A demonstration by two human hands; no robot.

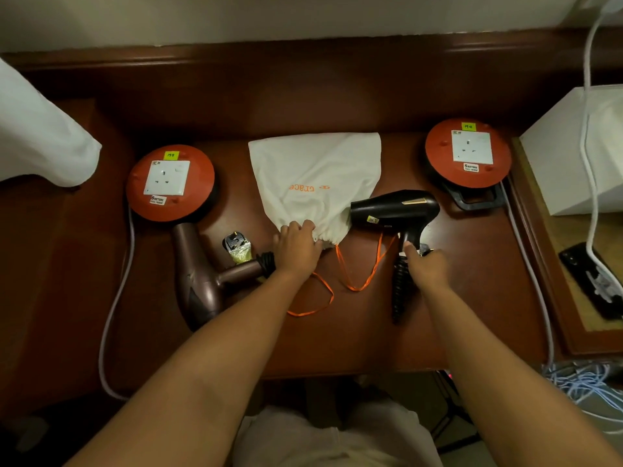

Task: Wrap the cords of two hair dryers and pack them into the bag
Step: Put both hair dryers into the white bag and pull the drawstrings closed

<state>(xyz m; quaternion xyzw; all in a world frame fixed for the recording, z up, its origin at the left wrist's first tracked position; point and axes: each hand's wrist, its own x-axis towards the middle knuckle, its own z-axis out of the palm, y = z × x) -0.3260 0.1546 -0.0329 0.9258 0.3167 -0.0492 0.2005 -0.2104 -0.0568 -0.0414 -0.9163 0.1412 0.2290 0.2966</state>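
A white cloth bag (313,176) with orange lettering lies flat in the middle of the wooden table, its gathered mouth toward me and orange drawstrings (357,274) trailing out. My left hand (296,247) grips the puckered mouth of the bag. A black hair dryer (394,207) lies right of the bag's mouth, its cord coiled around the handle (401,288). My right hand (426,264) holds that handle. A brown hair dryer (199,281) lies at the left, its wrapped cord and plug (236,246) beside its handle.
Two orange cable reels with white sockets sit at the left (170,182) and right (468,153). A white box (569,156) and a dark phone (593,281) are at the far right, with white cables (590,385) below. White cloth (37,139) lies far left.
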